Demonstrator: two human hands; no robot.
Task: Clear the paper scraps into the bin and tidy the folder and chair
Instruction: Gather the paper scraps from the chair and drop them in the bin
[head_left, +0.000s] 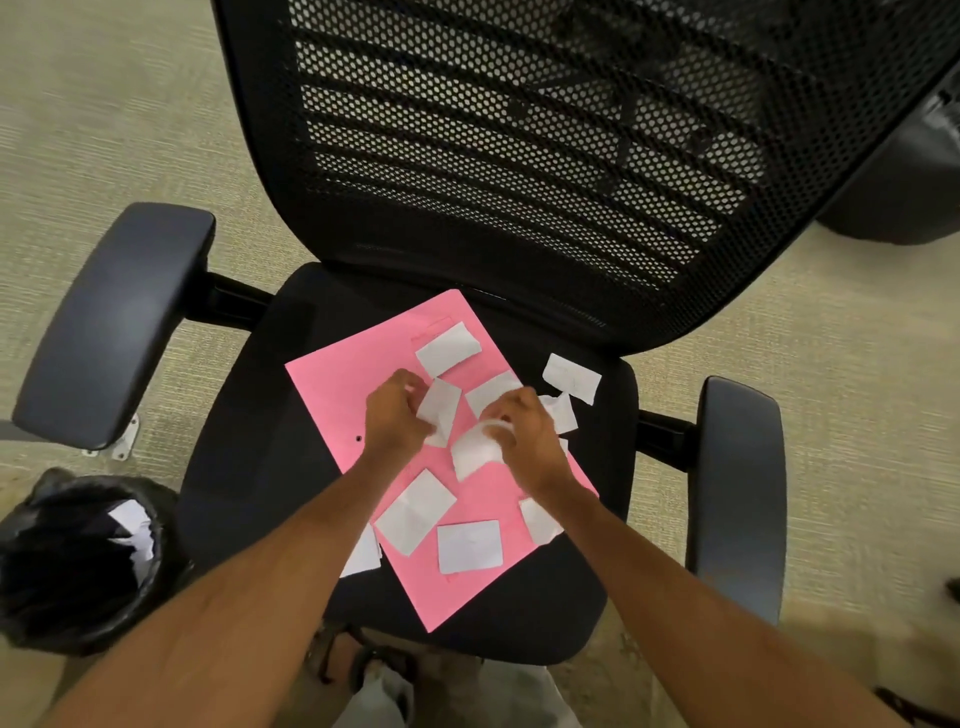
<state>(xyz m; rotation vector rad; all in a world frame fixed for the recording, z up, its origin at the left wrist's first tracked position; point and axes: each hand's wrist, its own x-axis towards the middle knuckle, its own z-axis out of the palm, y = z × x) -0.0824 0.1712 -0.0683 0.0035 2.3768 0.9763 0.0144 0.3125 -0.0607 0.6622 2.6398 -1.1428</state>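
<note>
A pink folder lies flat on the black seat of an office chair. Several white paper scraps are scattered over the folder, and one scrap rests on the seat to its right. My left hand pinches a scrap near the folder's middle. My right hand is closed around a curled scrap. A bin with a black liner stands on the floor at the lower left, with white paper inside it.
The chair's mesh backrest rises behind the seat, with padded armrests on the left and right. Beige carpet surrounds the chair. A dark rounded object sits at the far right.
</note>
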